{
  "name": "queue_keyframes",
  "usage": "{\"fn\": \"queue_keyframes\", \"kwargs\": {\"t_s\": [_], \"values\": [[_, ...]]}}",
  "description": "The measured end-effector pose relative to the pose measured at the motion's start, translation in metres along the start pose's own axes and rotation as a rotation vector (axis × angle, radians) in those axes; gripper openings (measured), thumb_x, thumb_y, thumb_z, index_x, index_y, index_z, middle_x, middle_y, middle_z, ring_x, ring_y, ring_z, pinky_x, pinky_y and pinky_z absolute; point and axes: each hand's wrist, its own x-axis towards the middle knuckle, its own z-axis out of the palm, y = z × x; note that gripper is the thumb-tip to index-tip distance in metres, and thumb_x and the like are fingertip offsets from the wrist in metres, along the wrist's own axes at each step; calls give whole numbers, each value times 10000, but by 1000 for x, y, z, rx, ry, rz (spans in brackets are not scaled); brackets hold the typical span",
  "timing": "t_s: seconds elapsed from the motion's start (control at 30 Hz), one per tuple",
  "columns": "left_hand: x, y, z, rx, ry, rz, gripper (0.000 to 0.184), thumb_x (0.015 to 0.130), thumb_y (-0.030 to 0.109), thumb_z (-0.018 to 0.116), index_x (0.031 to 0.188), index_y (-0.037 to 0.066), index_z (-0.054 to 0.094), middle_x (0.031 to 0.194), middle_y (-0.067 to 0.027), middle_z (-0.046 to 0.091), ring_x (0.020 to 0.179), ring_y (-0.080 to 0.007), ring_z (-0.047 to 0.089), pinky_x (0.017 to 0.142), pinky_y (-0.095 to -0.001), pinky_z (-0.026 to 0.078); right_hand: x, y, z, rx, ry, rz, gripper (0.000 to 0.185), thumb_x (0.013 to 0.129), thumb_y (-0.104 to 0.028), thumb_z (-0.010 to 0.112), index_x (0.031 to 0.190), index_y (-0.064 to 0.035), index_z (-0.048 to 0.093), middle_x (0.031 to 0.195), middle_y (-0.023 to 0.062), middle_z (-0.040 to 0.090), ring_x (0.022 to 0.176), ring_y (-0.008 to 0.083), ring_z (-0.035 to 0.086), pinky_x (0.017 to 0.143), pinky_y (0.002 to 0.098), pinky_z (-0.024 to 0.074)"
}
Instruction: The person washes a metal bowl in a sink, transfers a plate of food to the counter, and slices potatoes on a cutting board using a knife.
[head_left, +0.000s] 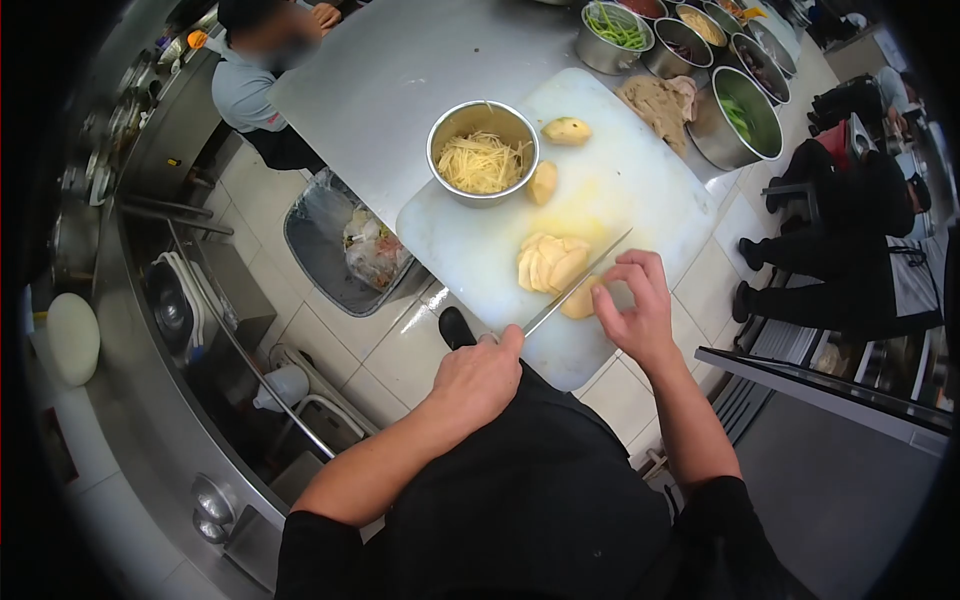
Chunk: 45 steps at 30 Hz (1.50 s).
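My left hand (478, 378) is closed round the handle of a kitchen knife (575, 285), whose blade slants up and away across the cutting board (660, 215). Just left of the blade lies a fanned pile of peeled potato slices (548, 263). To the right of the blade is a cut piece of potato (579, 303), with the curled fingers and thumb of my right hand (640, 310) at its edge. Farther up the board are two more peeled potatoes, one whole potato (567, 131) and another potato (542, 184) beside a steel pot (482, 113) of pale shreds.
Steel pots of cut vegetables (615, 40) crowd the far right of the steel table (390, 90), near a crumpled tan cloth (660, 105). A lined waste bin (345, 290) stands left of the table. A co-worker (265, 80) is at the far left; other people (830, 270) are at right.
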Motion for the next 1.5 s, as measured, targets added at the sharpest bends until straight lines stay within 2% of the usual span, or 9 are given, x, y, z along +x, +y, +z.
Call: {"fn": "queue_keyframes", "kwargs": {"t_s": [0.1, 0.3, 0.6, 0.8, 0.9, 1.0, 1.1, 1.3, 1.5], "values": [[-1, 2, -1, 7, 5, -6, 198, 978, 164, 519, 1078, -5, 496, 890, -254, 666, 807, -459, 668, 745, -554, 536, 33, -9, 8, -151, -121, -99, 186, 778, -118, 785, 919, -33, 700, 1223, 165, 589, 1107, 361, 559, 927, 458, 478], [-1, -4, 1, -4, 50, 16, 181, 975, 162, 524, 1066, 7, 503, 842, -239, 666, 794, -457, 667, 722, -565, 527, 60, -13, 34, -367, -316, 28, 162, 833, -183, 735, 914, -47, 767, 1279, 150, 607, 1197, 363, 527, 992, 473, 464], [7, -15, -11, -75, -4, 50, 189, 978, 185, 509, 1071, 21, 501, 785, -241, 678, 800, -470, 667, 724, -578, 509, 65, -2, 34, -149, -370, 141, 85, 847, -121, 717, 913, -70, 701, 1273, 139, 623, 1206, 371, 528, 981, 447, 487], [8, -15, -14, -84, -16, 43, 188, 977, 181, 513, 1072, 20, 506, 783, -244, 676, 800, -469, 668, 720, -579, 506, 70, 4, 20, 69, -348, 167, 82, 881, -120, 706, 912, -51, 675, 1168, 132, 652, 1121, 302, 615, 864, 387, 548], [9, -15, -16, -87, -26, 24, 188, 975, 180, 515, 1072, 19, 506, 782, -243, 674, 795, -466, 666, 718, -576, 505, 70, -2, 17, 127, -411, 210, 67, 859, -77, 702, 919, -47, 697, 1021, 135, 671, 1000, 333, 646, 931, 415, 516], [0, -12, -17, -64, 0, 50, 187, 974, 175, 511, 1067, 14, 502, 784, -238, 674, 794, -465, 663, 719, -576, 501, 72, -7, 19, 135, -451, 214, 35, 861, -70, 686, 881, -43, 678, 898, 137, 675, 853, 329, 662, 849, 419, 530], [-17, -10, -24, -66, -3, 28, 183, 974, 171, 505, 1052, 5, 502, 783, -233, 674, 793, -462, 661, 718, -572, 500, 76, 2, 23, -35, -416, -9, 35, 860, -70, 673, 856, -39, 655, 802, 137, 665, 744, 341, 644, 753, 430, 526], [-55, -31, -26, -23, -4, -17, 178, 977, 172, 502, 1019, 0, 486, 779, -240, 674, 811, -462, 660, 735, -570, 500, 87, 1, 15, -88, -557, -31, 72, 883, -73, 680, 928, -25, 651, 845, 146, 676, 831, 316, 670, 766, 403, 539], [-58, -33, -25, -60, -31, -60, 176, 987, 169, 472, 1030, 1, 501, 814, -251, 687, 850, -469, 662, 774, -563, 509, 82, 2, 15, 140, -472, 197, 92, 913, -92, 683, 939, -13, 642, 891, 90, 673, 861, 215, 671, 739, 329, 540]]}}
